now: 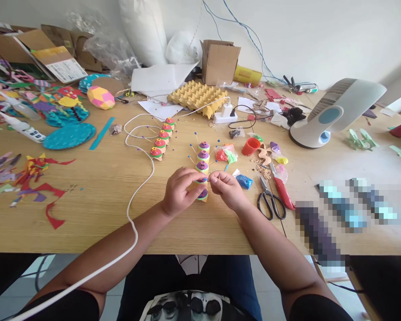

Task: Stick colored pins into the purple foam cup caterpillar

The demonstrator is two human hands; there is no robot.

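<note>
A row of egg-carton cups (203,155) with purple and green tops stands in front of me, with thin blue-headed sticks poking out at its sides. My left hand (178,191) curls its thumb and fingers around one of the nearer cups and covers part of it. Just to the right, my right hand (229,191) is closed in a pinch against that cup. Whatever lies between its fingertips is too small to make out. A similar row with red and green tops (161,141) stands farther back on the left, also with sticks in it.
Black-handled scissors (270,203) and a red-handled knife (282,189) lie to the right. Nearby are a red cup (250,146), a blue clay packet (244,181) and a white fan (334,116). A white cable (130,209) crosses my left arm. An egg tray (197,96) lies behind.
</note>
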